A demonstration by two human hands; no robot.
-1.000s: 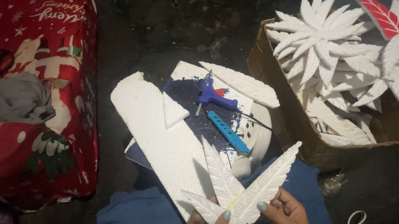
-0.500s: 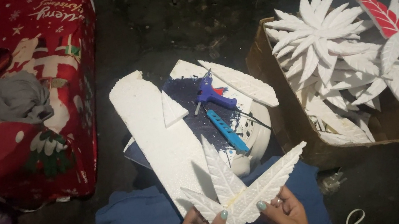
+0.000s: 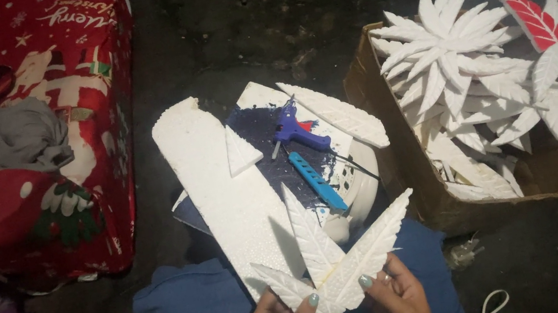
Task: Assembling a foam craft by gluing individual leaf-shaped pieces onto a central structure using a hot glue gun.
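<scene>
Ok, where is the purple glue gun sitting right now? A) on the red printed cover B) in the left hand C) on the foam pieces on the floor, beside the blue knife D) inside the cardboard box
C: the purple glue gun lies on the foam pieces, next to the blue knife; both hands hold the white foam leaves.

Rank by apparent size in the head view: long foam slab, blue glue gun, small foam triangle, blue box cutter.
1. long foam slab, clearly largest.
2. blue glue gun and blue box cutter: they look alike in length, so no ranking between them.
3. small foam triangle, smallest; it lies on the slab.
</scene>
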